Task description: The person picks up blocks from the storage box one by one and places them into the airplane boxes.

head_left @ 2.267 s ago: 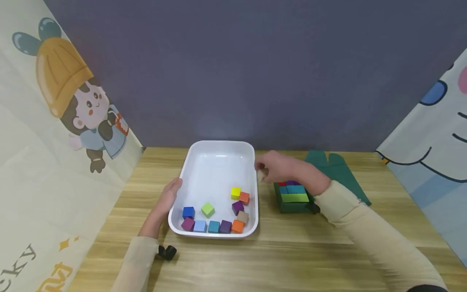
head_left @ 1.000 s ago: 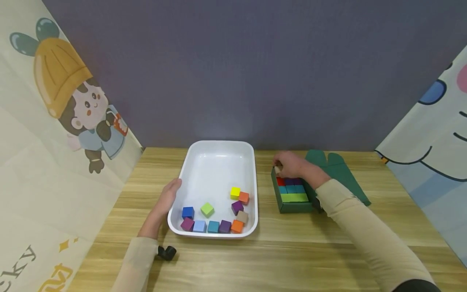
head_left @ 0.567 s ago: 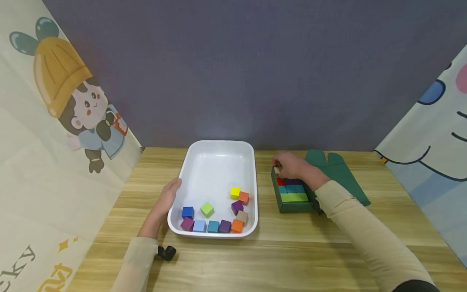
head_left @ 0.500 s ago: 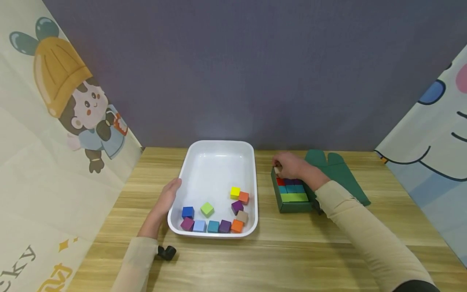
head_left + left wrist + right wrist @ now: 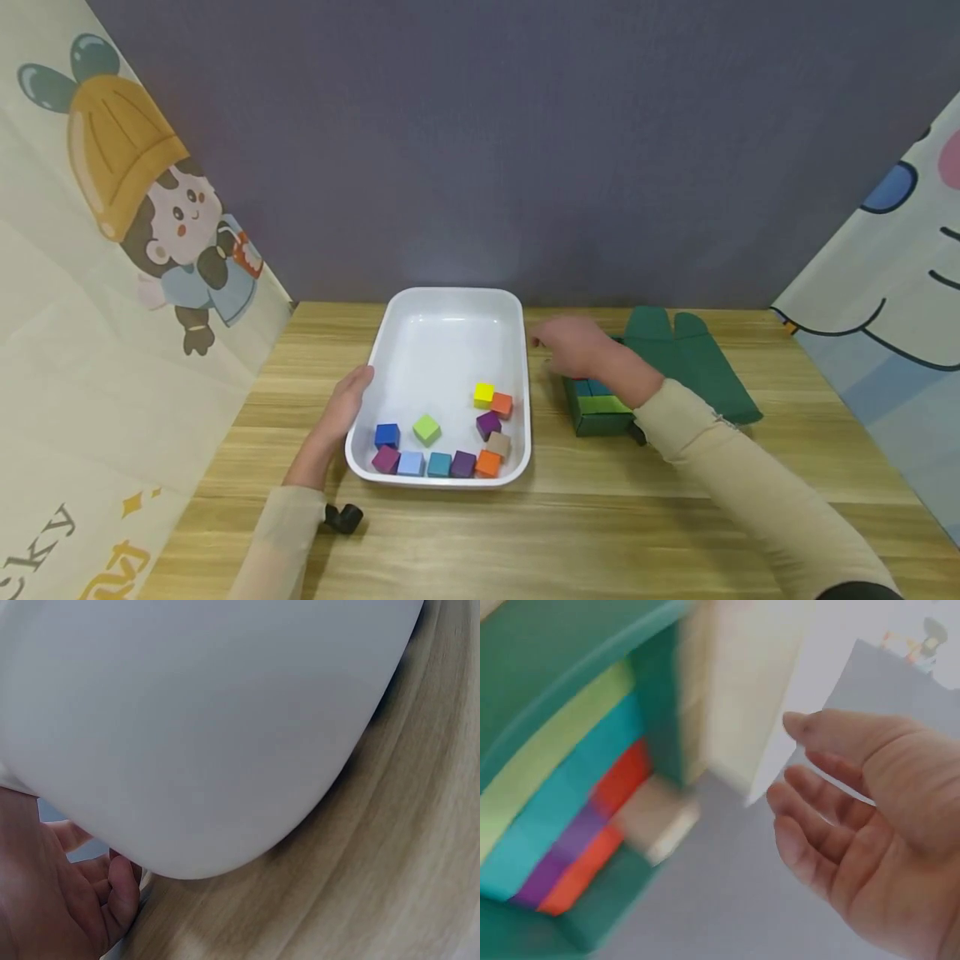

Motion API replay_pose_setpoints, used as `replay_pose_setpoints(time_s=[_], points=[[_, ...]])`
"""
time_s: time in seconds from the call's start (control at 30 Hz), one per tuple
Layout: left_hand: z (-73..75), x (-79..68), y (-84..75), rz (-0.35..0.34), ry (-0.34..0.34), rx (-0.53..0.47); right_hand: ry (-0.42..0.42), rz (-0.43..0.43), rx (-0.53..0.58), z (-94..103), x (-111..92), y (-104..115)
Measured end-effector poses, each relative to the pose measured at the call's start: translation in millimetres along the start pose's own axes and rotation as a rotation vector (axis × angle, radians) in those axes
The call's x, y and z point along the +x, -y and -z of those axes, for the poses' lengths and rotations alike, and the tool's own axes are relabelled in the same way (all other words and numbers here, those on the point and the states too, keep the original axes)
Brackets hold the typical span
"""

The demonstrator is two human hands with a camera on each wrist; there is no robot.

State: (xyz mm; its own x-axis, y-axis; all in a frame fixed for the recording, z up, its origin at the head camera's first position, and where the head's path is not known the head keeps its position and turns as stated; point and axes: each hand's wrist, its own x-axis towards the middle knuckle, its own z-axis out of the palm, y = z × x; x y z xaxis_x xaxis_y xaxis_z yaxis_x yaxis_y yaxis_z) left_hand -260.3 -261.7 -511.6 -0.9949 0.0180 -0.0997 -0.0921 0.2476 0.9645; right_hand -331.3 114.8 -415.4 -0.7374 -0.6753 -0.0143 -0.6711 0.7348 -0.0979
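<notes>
A white tray [image 5: 447, 350] holds several small coloured cubes, mostly along its near end, with a lime one [image 5: 427, 430] a little apart. My left hand [image 5: 348, 402] grips its left side, thumb at the rim and fingers bent against the outer wall [image 5: 202, 750]. My right hand [image 5: 573, 343] hovers between the tray and a dark green box [image 5: 603, 427]; in the right wrist view its fingers [image 5: 810, 851] are loosely bent with nothing between them. Inside the box, a tan cube [image 5: 654, 816] sits in the corner beside red, purple, teal and lime cubes, slightly raised.
The box's green lid [image 5: 701, 375] lies folded back to the right, behind my forearm. A wooden table [image 5: 555, 542] carries everything. A dark grey panel [image 5: 480, 150] rises behind, with printed cloths on both sides.
My right hand carried the tan cube from beside the tray into the box's far left corner, let go of it and moved back left. The left hand and tray stay put.
</notes>
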Motion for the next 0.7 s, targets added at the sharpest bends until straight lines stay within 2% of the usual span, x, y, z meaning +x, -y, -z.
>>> replay_pose_setpoints(time_s=[0.07, 0.2, 0.4, 0.53, 0.7], points=[[0.3, 0.1, -0.1, 0.004, -0.004, 0.0, 0.022, 0.054, 0.003, 3.8, 5, 21], [1.0, 0.5, 0.6, -0.005, -0.01, -0.005, 0.131, 0.102, 0.045, 6.0, 16, 67], [2.2, 0.6, 2.1, -0.005, -0.014, -0.009, 0.234, 0.208, 0.005, -11.6, 34, 124], [2.2, 1.5, 3.1, 0.006, -0.007, -0.017, 0.29, 0.232, 0.018, -25.9, 48, 148], [2.1, 1.5, 2.8, 0.023, 0.0, -0.045, 0.328, 0.207, 0.051, -34.8, 61, 160]])
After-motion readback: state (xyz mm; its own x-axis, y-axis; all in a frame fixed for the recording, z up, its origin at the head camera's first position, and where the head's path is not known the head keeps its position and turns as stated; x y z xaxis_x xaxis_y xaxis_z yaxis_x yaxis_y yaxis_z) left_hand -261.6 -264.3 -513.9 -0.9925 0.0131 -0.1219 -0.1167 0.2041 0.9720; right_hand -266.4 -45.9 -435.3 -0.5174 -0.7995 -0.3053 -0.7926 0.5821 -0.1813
